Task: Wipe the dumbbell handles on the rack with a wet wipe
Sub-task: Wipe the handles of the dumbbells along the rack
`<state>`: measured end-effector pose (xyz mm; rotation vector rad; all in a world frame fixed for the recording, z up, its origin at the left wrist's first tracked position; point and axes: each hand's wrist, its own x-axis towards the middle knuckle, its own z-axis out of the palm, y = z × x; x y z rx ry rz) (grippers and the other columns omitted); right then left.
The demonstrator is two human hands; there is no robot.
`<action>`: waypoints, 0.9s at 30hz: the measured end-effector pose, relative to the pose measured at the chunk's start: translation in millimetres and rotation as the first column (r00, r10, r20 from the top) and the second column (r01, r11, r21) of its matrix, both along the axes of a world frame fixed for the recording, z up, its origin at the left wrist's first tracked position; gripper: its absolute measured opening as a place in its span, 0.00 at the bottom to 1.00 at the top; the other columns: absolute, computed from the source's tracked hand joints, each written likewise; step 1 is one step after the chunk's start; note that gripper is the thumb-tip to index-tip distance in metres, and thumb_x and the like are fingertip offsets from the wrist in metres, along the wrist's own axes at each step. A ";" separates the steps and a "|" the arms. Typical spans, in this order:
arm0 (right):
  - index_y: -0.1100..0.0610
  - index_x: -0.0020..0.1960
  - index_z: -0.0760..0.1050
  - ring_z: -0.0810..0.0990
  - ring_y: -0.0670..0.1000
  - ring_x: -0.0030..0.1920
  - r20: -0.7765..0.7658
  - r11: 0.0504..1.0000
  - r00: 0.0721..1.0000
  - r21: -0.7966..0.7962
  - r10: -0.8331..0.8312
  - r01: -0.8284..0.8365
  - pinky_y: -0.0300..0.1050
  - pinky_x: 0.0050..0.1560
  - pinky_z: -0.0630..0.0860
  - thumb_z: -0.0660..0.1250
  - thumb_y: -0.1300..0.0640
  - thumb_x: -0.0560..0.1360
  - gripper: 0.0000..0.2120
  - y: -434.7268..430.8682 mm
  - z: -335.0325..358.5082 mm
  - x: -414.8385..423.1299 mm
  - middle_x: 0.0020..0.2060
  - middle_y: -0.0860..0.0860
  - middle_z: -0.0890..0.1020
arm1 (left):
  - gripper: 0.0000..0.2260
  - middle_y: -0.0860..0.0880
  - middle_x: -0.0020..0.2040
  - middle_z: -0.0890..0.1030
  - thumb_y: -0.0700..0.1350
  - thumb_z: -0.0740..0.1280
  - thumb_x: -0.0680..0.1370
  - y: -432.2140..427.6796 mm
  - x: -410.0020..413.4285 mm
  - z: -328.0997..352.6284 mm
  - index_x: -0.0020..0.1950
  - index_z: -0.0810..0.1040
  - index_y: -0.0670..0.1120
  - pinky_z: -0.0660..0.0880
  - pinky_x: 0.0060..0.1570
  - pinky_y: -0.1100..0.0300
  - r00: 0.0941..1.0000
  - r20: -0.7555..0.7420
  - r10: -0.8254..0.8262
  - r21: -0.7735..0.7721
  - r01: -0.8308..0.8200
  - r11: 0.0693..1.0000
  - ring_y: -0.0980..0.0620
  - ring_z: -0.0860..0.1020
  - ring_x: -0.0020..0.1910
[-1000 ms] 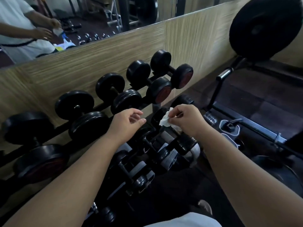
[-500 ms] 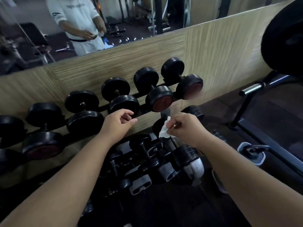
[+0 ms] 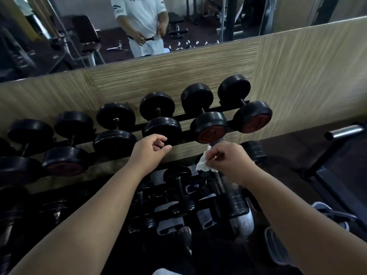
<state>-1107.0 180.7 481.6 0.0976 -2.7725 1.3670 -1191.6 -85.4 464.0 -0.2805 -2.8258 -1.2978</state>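
Note:
A row of black dumbbells [image 3: 204,112] lies on the top tier of a black rack [image 3: 184,116] against a wood-grain wall. Smaller dumbbells [image 3: 179,187] with thin dark handles sit on the lower tier below my hands. My right hand [image 3: 228,159] pinches a crumpled white wet wipe [image 3: 202,162] above the lower tier, touching no handle that I can see. My left hand [image 3: 149,151] hovers just in front of the top rail, fingers loosely curled and holding nothing.
A mirror [image 3: 79,36] above the wall panel reflects a person in a white shirt and gym machines. A bench frame with a chrome bar [image 3: 345,132] stands at the right. Shoes [image 3: 278,249] show on the dark floor below.
The view has swung left and up, bringing more of the top row and mirror into sight. Both hands keep their pose, the right still pinching the wipe.

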 end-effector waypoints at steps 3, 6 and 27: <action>0.49 0.42 0.82 0.80 0.40 0.45 0.004 0.999 0.999 0.022 0.033 -0.033 0.31 0.44 0.73 0.77 0.57 0.71 0.06 -2.4 0.7 -37.6 0.44 0.43 0.81 | 0.12 0.56 0.52 0.82 0.53 0.75 0.77 -0.4 -22.9 -7.7 0.60 0.82 0.55 0.77 0.53 0.62 0.999 0.008 0.051 -0.004 -0.051 0.999 0.56 0.81 0.50; 0.47 0.42 0.82 0.80 0.40 0.45 0.006 0.999 0.999 0.032 0.044 -0.044 0.33 0.45 0.74 0.77 0.57 0.71 0.07 -8.8 2.2 -79.0 0.43 0.42 0.82 | 0.14 0.55 0.57 0.80 0.52 0.75 0.78 -5.1 -51.9 -14.1 0.63 0.81 0.54 0.73 0.52 0.64 0.993 -0.001 0.115 -0.024 -0.115 0.993 0.56 0.79 0.55; 0.50 0.42 0.82 0.81 0.42 0.44 0.088 0.997 0.995 -0.051 -0.056 0.061 0.37 0.47 0.77 0.76 0.59 0.73 0.06 -78.1 -39.8 -326.0 0.43 0.44 0.83 | 0.13 0.64 0.60 0.81 0.46 0.74 0.79 -42.2 -196.8 -78.0 0.61 0.82 0.60 0.71 0.70 0.58 0.983 0.179 0.044 0.278 -0.094 0.956 0.65 0.76 0.64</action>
